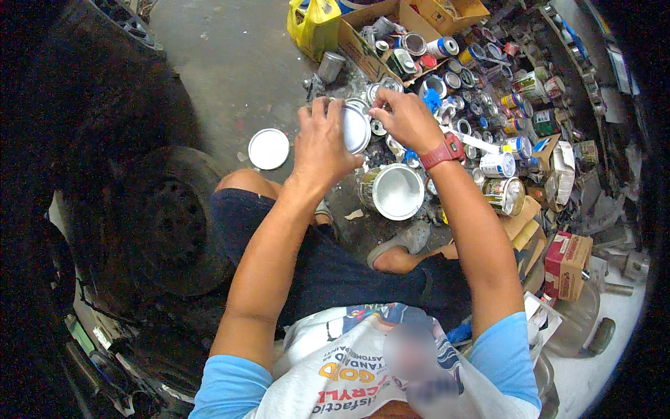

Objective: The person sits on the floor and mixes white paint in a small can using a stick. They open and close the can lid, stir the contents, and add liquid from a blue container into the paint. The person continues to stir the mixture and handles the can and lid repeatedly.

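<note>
Far left of my open can, which holds white stuff and is my landmark here, a dark wheel stands in shadow. Nearer the can, still to its left and a little farther from me, a round white lid lies flat on the floor. Beyond the can and leftward, my left hand is arched, fingers bent forward and thumb pointing right, up against a round white-faced piece; that piece sits just beyond the can's left side, and I cannot tell whether it is a loose lid or the top of another can. Farther beyond the can, on the same side, are a yellow bag and a grey metal cup. Directly beyond the can, my right hand has its fingers curled in, thumb and forefinger close together, but I cannot tell whether they pinch anything. Right of the can and beyond it, a red watch circles my wrist; farther right come a white can, a paint-streaked can and, nearer me, a red-and-tan carton.
</note>
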